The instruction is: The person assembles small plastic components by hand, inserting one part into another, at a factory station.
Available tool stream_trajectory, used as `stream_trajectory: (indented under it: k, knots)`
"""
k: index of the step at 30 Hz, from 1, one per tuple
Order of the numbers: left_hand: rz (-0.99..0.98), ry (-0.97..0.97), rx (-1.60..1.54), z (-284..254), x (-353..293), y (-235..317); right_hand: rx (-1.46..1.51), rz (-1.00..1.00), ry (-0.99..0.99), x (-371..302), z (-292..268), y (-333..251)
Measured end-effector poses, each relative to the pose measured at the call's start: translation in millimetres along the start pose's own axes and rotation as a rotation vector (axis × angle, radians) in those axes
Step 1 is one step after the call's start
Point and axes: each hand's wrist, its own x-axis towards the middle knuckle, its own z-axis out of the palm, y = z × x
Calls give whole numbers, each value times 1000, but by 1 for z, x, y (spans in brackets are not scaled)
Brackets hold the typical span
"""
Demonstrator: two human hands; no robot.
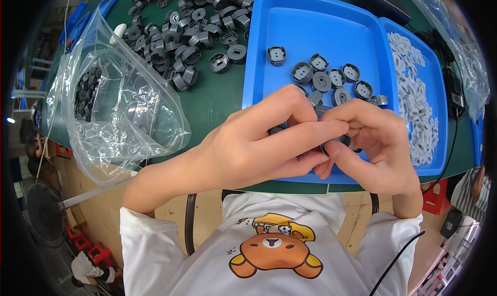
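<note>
My left hand (253, 141) and my right hand (380, 146) meet over the near part of a blue tray (331, 19). Both are closed, fingertips pinched around a small dark grey round plastic part (344, 139). Fingers cover most of it, so its face cannot be made out. Beyond my fingers, several similar grey round plastic caps (321, 81) lie in the tray, some showing a lighter grey inside. Others are partly hidden under my hands.
Loose grey caps (176, 37) form a large heap on the green table (217, 89). At left sits a clear plastic bag (129, 109) with dark parts inside. A narrower blue tray (440, 115) at right holds small white parts (414, 89). Black cables (453, 89) run beyond it.
</note>
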Motion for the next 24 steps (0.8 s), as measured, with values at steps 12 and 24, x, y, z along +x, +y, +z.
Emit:
stream_trajectory:
  k: [12,24]
  knots:
    - [43,68,-20,-1,4,-2,328,156,38,-1,0,-11]
    - [-42,-17,-33,0,2,-6,-4,125,41,-1,-1,3]
